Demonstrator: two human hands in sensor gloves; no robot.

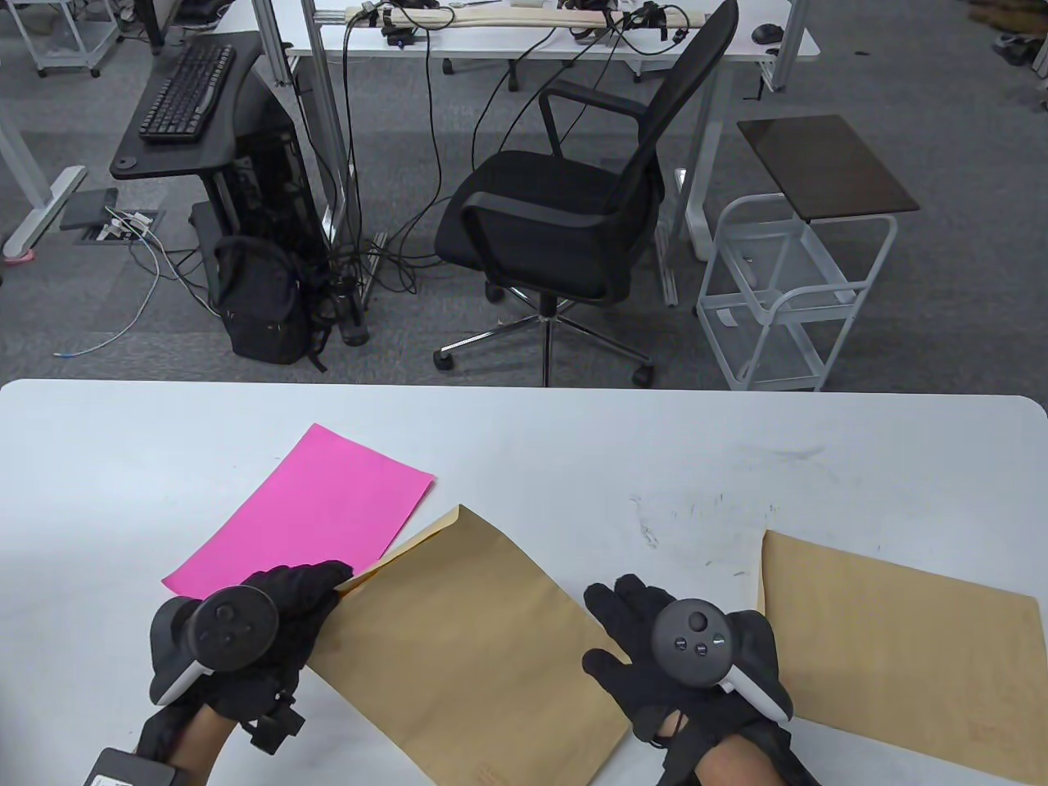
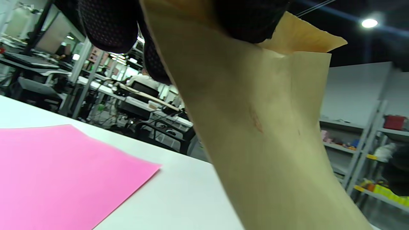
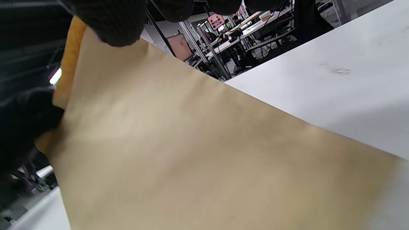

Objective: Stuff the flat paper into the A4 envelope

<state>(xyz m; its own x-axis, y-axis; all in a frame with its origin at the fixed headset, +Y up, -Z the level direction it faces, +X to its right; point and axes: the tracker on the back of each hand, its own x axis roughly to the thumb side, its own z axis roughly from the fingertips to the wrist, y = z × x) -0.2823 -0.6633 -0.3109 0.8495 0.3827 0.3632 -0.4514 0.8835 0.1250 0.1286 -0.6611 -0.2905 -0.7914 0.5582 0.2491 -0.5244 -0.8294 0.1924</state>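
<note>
A brown A4 envelope (image 1: 467, 647) lies slantwise at the table's front middle. My left hand (image 1: 323, 583) grips its left corner near the mouth and lifts that end. The left wrist view shows the envelope (image 2: 265, 127) raised, with my fingers (image 2: 108, 28) on it. My right hand (image 1: 614, 630) is spread, with its fingers resting on the envelope's right edge. In the right wrist view the fingertips (image 3: 111, 22) touch the envelope (image 3: 191, 153). A pink paper sheet (image 1: 303, 508) lies flat on the table just left of the envelope, and it also shows in the left wrist view (image 2: 57, 175).
A second brown envelope (image 1: 892, 655) lies at the front right of the white table (image 1: 655, 458). Beyond the far edge stand a black office chair (image 1: 565, 213) and a white trolley (image 1: 794, 295).
</note>
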